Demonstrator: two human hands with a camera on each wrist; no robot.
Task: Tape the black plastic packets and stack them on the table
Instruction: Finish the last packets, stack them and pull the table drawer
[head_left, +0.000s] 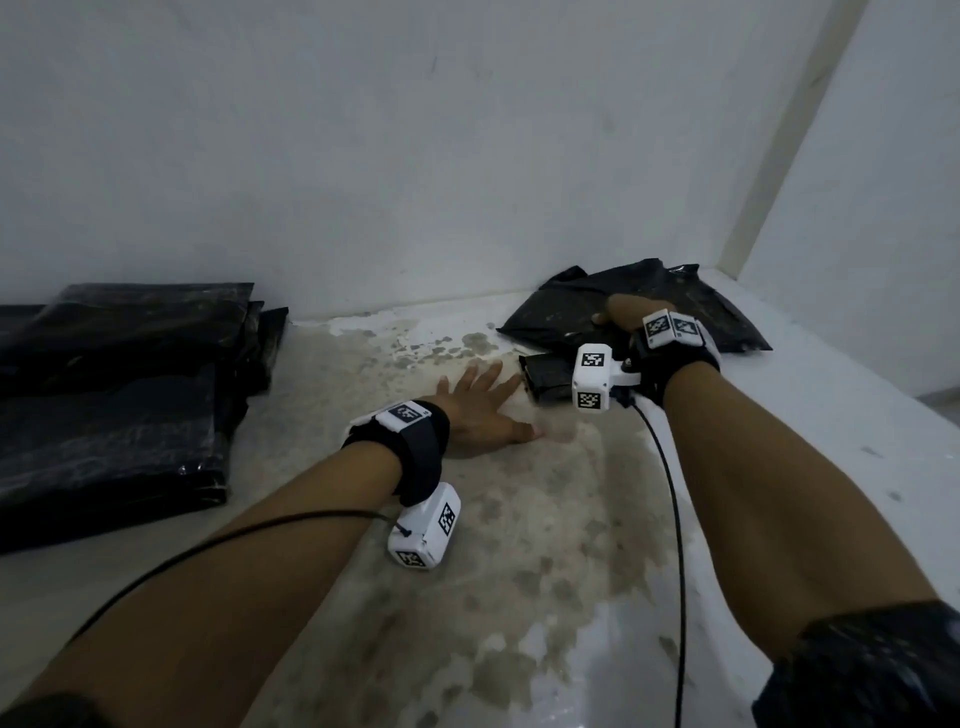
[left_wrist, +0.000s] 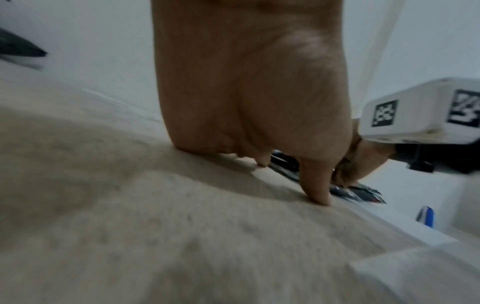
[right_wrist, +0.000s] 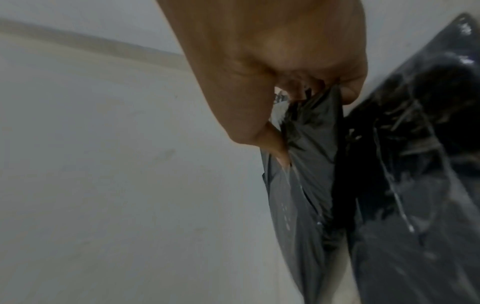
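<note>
A pile of loose black plastic packets (head_left: 571, 317) lies at the back right of the table, near the wall. My right hand (head_left: 615, 314) reaches onto it and grips a packet; in the right wrist view my fingers (right_wrist: 348, 92) pinch a bunched grey-black edge of the packet (right_wrist: 306, 164), with another glossy packet (right_wrist: 415, 164) beside it. My left hand (head_left: 483, 405) lies flat on the table with fingers spread, its fingertips next to a small black packet (head_left: 545, 376). In the left wrist view my thumb (left_wrist: 317, 185) presses the tabletop. A stack of black packets (head_left: 114, 389) sits at the left.
The stained white table (head_left: 519, 545) meets a white wall (head_left: 415, 156) at the back, with a corner post (head_left: 779, 156) at the right. Cables (head_left: 670, 493) run from both wrist cameras. A blue and white object (left_wrist: 426, 216) shows past the table's right edge.
</note>
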